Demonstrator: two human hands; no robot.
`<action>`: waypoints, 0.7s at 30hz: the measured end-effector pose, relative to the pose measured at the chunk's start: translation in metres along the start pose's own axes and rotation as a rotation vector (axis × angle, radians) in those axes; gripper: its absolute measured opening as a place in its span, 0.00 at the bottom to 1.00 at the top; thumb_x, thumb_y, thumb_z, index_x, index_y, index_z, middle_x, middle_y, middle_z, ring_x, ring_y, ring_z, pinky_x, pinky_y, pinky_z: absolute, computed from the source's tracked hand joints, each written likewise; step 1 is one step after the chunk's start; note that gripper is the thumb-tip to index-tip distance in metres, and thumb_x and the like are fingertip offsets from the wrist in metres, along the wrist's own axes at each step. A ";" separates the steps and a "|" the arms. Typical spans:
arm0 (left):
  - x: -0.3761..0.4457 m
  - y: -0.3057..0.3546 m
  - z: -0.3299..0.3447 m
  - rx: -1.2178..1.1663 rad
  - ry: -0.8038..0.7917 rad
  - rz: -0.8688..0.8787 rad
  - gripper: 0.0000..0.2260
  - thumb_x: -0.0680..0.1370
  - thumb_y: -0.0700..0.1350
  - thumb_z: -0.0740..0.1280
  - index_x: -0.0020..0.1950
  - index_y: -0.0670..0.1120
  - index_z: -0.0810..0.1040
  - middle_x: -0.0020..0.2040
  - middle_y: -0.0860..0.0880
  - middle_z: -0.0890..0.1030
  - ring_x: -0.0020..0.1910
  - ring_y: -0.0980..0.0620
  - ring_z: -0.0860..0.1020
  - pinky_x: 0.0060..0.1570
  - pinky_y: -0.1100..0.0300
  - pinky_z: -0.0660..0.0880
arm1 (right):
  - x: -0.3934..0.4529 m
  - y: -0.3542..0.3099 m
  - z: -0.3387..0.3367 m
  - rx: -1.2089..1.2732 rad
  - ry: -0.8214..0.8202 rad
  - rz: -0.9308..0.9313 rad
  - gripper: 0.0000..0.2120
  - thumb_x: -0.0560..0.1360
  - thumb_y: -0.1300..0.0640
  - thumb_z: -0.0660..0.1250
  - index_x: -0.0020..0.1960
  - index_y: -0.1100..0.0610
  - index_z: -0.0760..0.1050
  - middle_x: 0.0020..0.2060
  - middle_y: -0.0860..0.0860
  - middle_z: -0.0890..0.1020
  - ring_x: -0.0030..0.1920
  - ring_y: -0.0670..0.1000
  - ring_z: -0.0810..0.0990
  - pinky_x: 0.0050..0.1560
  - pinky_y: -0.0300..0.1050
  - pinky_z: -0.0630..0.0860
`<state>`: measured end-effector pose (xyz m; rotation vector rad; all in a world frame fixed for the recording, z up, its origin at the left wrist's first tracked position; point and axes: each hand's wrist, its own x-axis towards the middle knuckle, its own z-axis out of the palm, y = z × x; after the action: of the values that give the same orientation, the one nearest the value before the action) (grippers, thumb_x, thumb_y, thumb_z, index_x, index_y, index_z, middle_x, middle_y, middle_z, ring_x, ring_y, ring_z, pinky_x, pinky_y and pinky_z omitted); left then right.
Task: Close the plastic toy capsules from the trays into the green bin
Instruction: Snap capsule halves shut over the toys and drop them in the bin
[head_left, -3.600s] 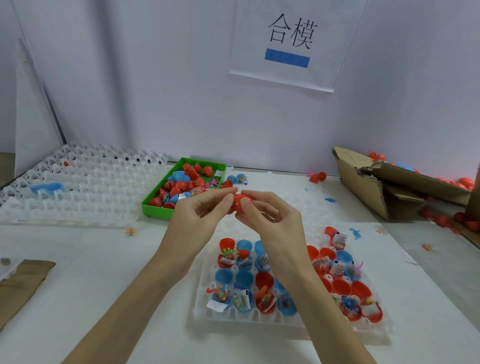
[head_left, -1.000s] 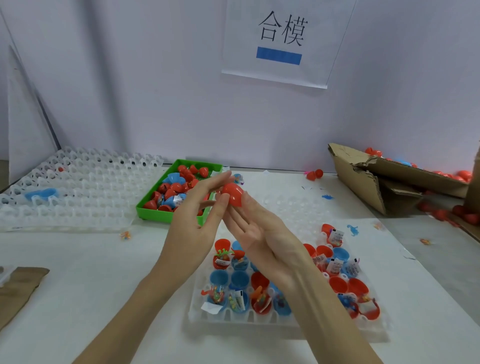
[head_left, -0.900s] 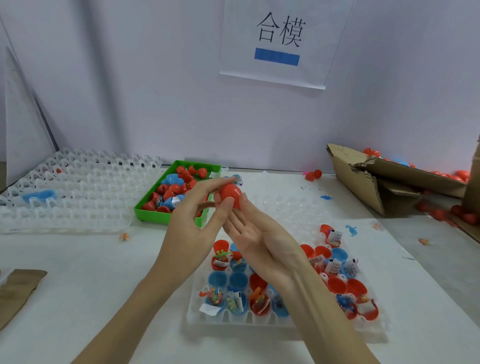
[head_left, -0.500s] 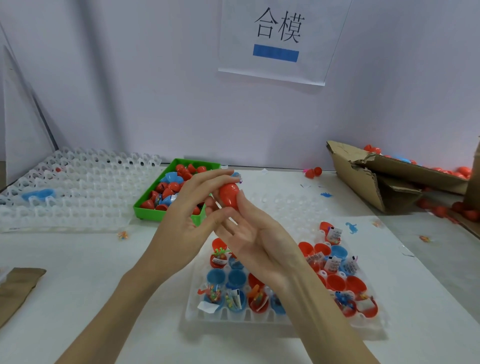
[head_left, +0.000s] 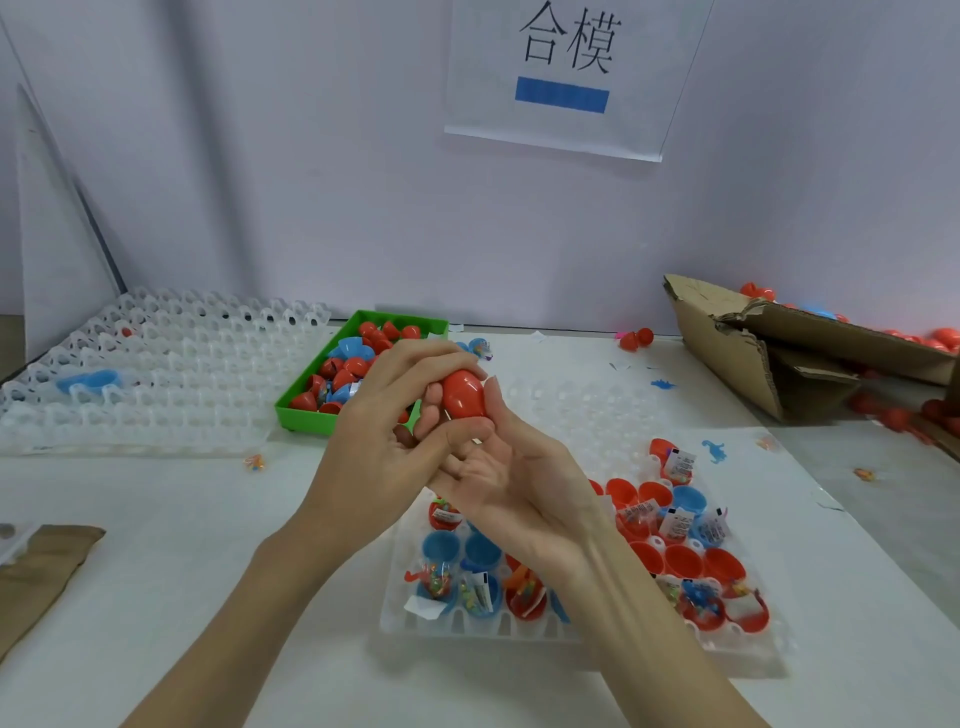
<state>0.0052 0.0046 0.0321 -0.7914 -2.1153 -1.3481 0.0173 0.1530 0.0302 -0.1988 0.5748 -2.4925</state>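
From the head camera I see my left hand (head_left: 384, 447) curled around a red capsule (head_left: 464, 395), thumb and fingers clamped on it, held above the white tabletop (head_left: 182, 519). My right hand (head_left: 514, 483) lies palm-up beneath it, fingers fairly straight, fingertips touching the capsule. The green bin (head_left: 332, 415), with red and blue capsules in it, sits just beyond the hands to the left. Near and right, a clear tray (head_left: 467, 623) holds open red and blue halves. A torn cardboard box (head_left: 753, 353) lies far right.
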 end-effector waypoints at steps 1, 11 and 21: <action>0.000 0.000 0.000 0.022 0.008 0.011 0.18 0.75 0.52 0.71 0.63 0.47 0.82 0.61 0.55 0.79 0.65 0.51 0.76 0.66 0.66 0.70 | 0.000 0.000 0.000 0.002 -0.003 -0.001 0.19 0.73 0.61 0.78 0.60 0.68 0.80 0.55 0.60 0.82 0.55 0.56 0.83 0.65 0.47 0.78; -0.004 0.002 0.002 0.156 0.080 0.032 0.19 0.77 0.54 0.70 0.65 0.47 0.82 0.60 0.56 0.81 0.62 0.51 0.76 0.65 0.54 0.73 | -0.001 0.003 0.006 -0.036 -0.016 -0.069 0.14 0.75 0.60 0.76 0.56 0.68 0.82 0.49 0.59 0.82 0.50 0.54 0.83 0.57 0.42 0.80; -0.003 -0.010 -0.001 0.124 -0.007 0.031 0.21 0.78 0.55 0.70 0.69 0.48 0.79 0.63 0.55 0.80 0.66 0.52 0.77 0.68 0.49 0.73 | -0.005 -0.003 0.006 -0.432 0.120 -0.221 0.13 0.79 0.55 0.72 0.59 0.61 0.84 0.54 0.55 0.86 0.55 0.50 0.85 0.65 0.48 0.79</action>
<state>0.0003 -0.0002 0.0247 -0.7759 -2.1591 -1.1870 0.0216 0.1563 0.0366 -0.2912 1.1979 -2.5712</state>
